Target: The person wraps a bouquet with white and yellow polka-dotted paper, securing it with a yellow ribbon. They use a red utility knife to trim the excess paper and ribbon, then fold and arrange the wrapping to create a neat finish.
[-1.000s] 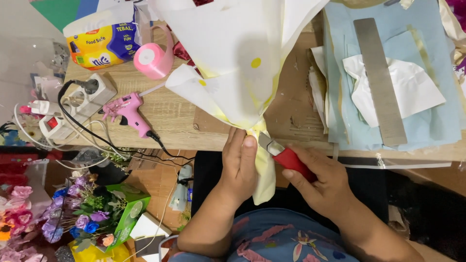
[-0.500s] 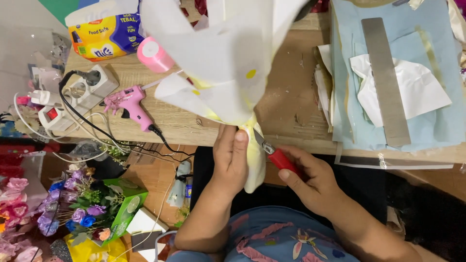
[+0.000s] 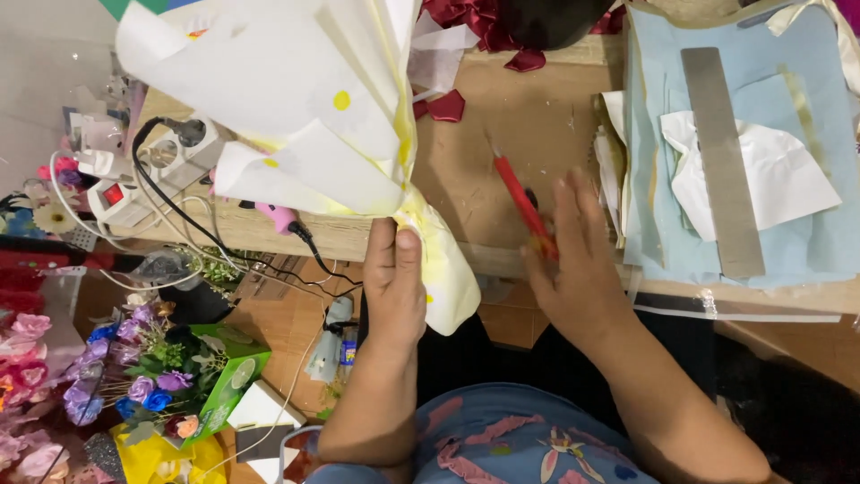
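- The right hand [image 3: 573,260] was motion-blurred, so its grip on the red-handled cutter [image 3: 524,208] could not be judged.
- The yellow paper wrap [image 3: 305,116] ran past the top edge and hid most of the pink glue gun [image 3: 279,217].

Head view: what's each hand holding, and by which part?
Left hand grips the pale yellow paper wrap at its gathered neck. Right hand holds the red-handled cutter by the handle's lower end.
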